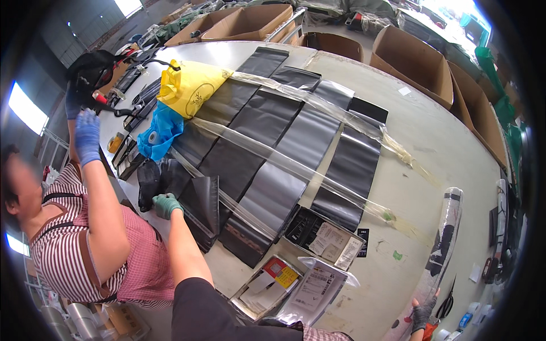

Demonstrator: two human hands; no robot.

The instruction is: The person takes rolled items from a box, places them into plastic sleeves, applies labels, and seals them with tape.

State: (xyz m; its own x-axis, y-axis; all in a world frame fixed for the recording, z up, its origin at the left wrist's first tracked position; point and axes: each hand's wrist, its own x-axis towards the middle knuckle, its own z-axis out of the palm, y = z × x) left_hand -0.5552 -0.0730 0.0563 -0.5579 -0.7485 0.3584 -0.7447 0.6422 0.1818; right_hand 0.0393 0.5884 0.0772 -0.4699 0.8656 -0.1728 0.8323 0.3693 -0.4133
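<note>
My left hand (pixel 168 206), in a green glove, is closed on the edge of a black plastic bag (pixel 170 175), part of it bunched up. Under and beside it lie flat black plastic sleeves (pixel 267 119) in overlapping rows, with long clear plastic strips (pixel 284 154) across them. At the lower right, my right hand (pixel 422 317) wears a dark glove with bare fingertips. Its fingers are spread over a white, dark-patterned roll (pixel 441 250), near black scissors (pixel 447 301) and an orange object (pixel 429 331). What lies under its palm is hidden.
A co-worker in a striped shirt (pixel 74 250) stands at the left, one blue-gloved hand (pixel 87 136) raised near a black bag (pixel 94 71). A yellow bag (pixel 196 88) and blue bag (pixel 159 133) lie ahead. Open boxes (pixel 324 236) sit nearer; cartons (pixel 409 62) line the far edge.
</note>
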